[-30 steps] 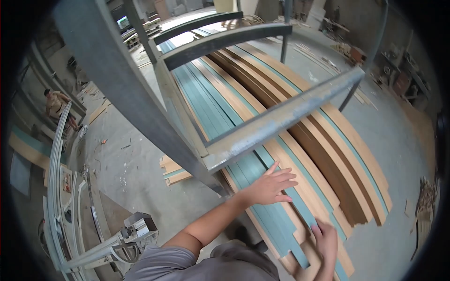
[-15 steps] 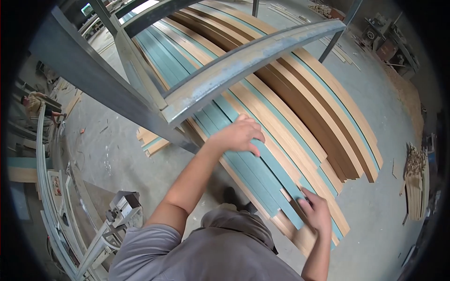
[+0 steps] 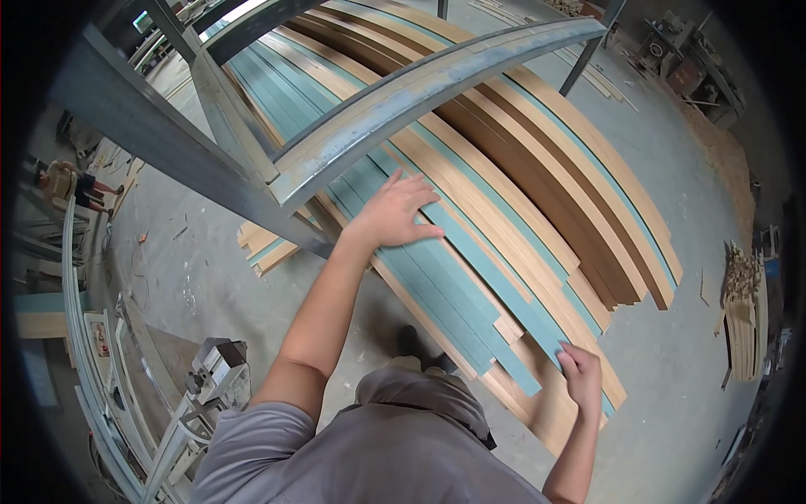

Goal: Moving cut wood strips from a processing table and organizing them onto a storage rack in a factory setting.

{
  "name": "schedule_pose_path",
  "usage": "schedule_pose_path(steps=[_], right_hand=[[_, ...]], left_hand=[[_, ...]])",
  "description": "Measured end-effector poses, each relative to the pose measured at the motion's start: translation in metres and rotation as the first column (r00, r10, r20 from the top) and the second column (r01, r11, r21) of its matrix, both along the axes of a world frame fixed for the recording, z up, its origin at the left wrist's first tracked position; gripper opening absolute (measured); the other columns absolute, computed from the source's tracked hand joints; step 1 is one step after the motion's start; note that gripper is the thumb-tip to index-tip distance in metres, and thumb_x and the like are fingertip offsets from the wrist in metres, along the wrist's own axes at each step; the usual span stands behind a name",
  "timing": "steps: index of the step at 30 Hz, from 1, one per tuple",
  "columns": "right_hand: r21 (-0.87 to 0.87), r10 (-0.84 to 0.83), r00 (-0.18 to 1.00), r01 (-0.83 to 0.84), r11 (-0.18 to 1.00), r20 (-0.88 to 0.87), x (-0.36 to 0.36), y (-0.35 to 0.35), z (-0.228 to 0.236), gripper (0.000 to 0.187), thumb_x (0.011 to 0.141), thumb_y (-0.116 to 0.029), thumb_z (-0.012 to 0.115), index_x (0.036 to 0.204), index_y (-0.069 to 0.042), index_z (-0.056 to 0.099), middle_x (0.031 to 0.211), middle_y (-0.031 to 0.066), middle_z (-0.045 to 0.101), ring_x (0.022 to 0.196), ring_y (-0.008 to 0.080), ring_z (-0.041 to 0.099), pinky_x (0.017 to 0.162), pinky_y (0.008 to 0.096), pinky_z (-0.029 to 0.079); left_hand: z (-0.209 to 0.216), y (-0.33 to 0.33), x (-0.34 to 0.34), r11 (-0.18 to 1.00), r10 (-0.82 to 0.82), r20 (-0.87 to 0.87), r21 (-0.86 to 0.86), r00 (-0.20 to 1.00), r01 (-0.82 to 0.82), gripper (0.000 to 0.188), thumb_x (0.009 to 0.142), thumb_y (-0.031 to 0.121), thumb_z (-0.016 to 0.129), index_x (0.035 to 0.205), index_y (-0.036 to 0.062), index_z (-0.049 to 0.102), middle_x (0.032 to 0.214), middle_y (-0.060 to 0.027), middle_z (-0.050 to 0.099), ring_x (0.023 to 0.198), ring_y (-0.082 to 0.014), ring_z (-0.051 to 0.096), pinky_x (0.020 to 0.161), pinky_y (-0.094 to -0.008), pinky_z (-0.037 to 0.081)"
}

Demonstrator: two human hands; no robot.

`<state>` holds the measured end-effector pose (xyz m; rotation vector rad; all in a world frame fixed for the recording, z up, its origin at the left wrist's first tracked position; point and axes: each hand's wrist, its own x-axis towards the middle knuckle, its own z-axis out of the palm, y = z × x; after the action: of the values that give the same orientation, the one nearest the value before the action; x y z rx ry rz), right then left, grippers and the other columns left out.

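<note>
Long narrow boards with teal, tan and brown faces lie side by side in a layered stack beneath a steel frame [image 3: 441, 88]. My left hand [image 3: 396, 212] rests with fingers spread on the teal boards [image 3: 437, 281] at the stack's near-left side. At the near end, the fingers of my right hand [image 3: 581, 374] are closed on the edge of a teal board [image 3: 514, 304]. A gap shows along this board's left side, with a bare tan surface [image 3: 550, 412] below its end. The fingertips of my right hand are partly hidden.
A steel post [image 3: 159, 139] slants across the left. Below it stands a metal machine [image 3: 220, 370] with long rails. Another person [image 3: 63, 181] is at the far left. Bundled wood strips [image 3: 742, 323] stand at the right, and shorter boards [image 3: 267, 252] lie left of the stack.
The teal board has shifted right at its near end, widening the gap beside it. My right hand moved slightly right with it; my left hand slid back left and its fingers spread.
</note>
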<state>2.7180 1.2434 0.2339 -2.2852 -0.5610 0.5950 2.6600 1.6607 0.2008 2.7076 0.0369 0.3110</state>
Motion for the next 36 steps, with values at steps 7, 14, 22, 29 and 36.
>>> schedule_pose_path(steps=[7, 14, 22, 29, 36], right_hand=[[0.079, 0.123, 0.985, -0.133, 0.988, 0.117, -0.008, 0.094, -0.008, 0.025, 0.082, -0.018, 0.059, 0.099, 0.0, 0.063, 0.082, 0.0198, 0.063, 0.073, 0.0281, 0.062, 0.068, 0.0315, 0.047], [0.024, 0.241, 0.936, -0.255, 0.967, 0.258, -0.002, 0.155, -0.018, 0.03, 0.084, -0.029, 0.056, 0.1, -0.005, 0.063, 0.084, 0.0188, 0.062, 0.077, 0.0341, 0.06, 0.069, 0.0364, 0.048], [-0.148, 0.378, 0.798, -0.35, 0.925, 0.47, 0.004, 0.162, -0.019, 0.033, 0.082, -0.027, 0.059, 0.109, -0.008, 0.06, 0.103, 0.0157, 0.058, 0.086, 0.03, 0.058, 0.073, 0.0368, 0.047], [0.337, 0.003, 0.981, -0.07, 0.939, 0.194, 0.023, 0.131, -0.033, 0.032, 0.086, -0.017, 0.054, 0.113, -0.001, 0.056, 0.116, 0.014, 0.052, 0.1, 0.0238, 0.054, 0.084, 0.0302, 0.044], [0.408, -0.079, 0.985, 0.008, 0.913, 0.156, -0.002, 0.073, -0.037, 0.029, 0.085, -0.014, 0.053, 0.11, 0.001, 0.057, 0.114, 0.0143, 0.054, 0.105, 0.0241, 0.052, 0.089, 0.0294, 0.041]], left_hand=[[-0.018, 0.012, -0.018, 0.931, 0.333, -0.02, 0.164, 0.943, -0.326, 0.06, 0.079, 0.047, 0.056, 0.121, 0.0058, 0.046, 0.135, -0.0154, 0.035, 0.125, -0.0351, 0.031, 0.105, -0.0496, 0.021], [-0.03, -0.027, -0.032, 0.906, 0.412, 0.132, 0.046, 0.902, -0.421, 0.062, 0.079, 0.045, 0.056, 0.124, 0.0046, 0.044, 0.133, -0.0235, 0.034, 0.124, -0.0396, 0.031, 0.103, -0.0507, 0.023], [-0.026, -0.036, -0.03, 0.902, 0.399, 0.159, 0.107, 0.903, -0.417, 0.061, 0.079, 0.045, 0.056, 0.124, 0.0052, 0.045, 0.133, -0.0222, 0.034, 0.124, -0.0396, 0.031, 0.102, -0.0519, 0.023], [-0.028, -0.045, -0.023, 0.918, 0.312, 0.18, 0.195, 0.933, -0.345, 0.06, 0.08, 0.045, 0.054, 0.126, 0.0067, 0.044, 0.134, -0.0184, 0.036, 0.124, -0.0371, 0.032, 0.102, -0.0518, 0.022], [-0.018, -0.068, -0.041, 0.921, 0.256, 0.135, 0.265, 0.957, -0.284, 0.06, 0.082, 0.046, 0.05, 0.127, 0.0064, 0.042, 0.135, -0.0176, 0.035, 0.126, -0.036, 0.031, 0.103, -0.051, 0.02]])
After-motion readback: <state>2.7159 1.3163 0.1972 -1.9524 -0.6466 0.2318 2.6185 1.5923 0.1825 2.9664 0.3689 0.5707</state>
